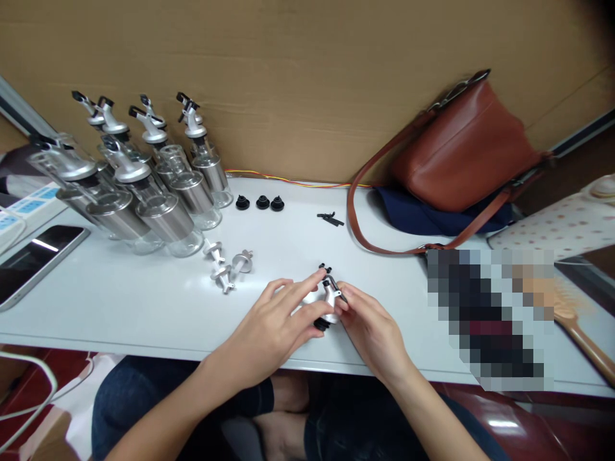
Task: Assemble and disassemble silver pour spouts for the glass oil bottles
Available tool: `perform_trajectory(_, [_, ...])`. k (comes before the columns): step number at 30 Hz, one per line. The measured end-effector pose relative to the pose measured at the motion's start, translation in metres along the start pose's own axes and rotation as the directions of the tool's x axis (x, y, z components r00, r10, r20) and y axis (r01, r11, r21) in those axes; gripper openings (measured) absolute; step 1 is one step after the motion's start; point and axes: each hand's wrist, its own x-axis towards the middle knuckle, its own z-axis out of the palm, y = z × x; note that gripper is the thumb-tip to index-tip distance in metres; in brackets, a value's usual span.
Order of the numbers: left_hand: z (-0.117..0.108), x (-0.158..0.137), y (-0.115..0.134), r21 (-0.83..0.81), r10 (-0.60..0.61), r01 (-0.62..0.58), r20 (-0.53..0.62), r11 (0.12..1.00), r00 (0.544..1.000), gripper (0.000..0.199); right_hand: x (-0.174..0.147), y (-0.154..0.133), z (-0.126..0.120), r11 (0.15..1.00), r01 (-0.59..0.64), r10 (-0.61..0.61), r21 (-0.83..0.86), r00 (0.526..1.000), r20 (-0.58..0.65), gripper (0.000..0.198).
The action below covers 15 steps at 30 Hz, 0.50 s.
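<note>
Near the front edge of the table, a silver bottle pourer [330, 299] with a black ribbed stopper and a dark lever sits between my two hands. My right hand [372, 323] pinches it from the right side. The thumb of my left hand [276, 323] presses against its body, while the index finger reaches to the small black tip piece [325, 269] at its top. Whether that piece is joined to the pourer is hard to make out. Several loose silver pourer bodies [224, 280] lie to the left. Farther back are three black stoppers [262, 202] and a few small black levers [330, 219].
Several glass bottles [168, 221] with steel bands, most with pourers fitted, crowd the left. A phone [41, 262] and power strip [36, 203] lie beyond them. On the right are a brown bag [466, 147], its strap, dark blue cloth [408, 214] and a wooden hairbrush [583, 339].
</note>
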Motion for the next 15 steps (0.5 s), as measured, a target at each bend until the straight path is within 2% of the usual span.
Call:
perform_trajectory(7, [-0.0009,0.0007,0.0009,-0.046,-0.021,0.021,0.004,0.999,1.0,0.014,0.0008,0.0005,-0.0021,0.991,0.059,-0.053,-0.121,0.997,0.056,0.04])
perform_trajectory(15, [0.0003,-0.0062,0.0002,-0.216,-0.069,0.083,0.071,0.973,0.995,0.026,-0.0005,0.0008,-0.0024,0.997,0.013,-0.011,-0.079,1.0,0.026,0.041])
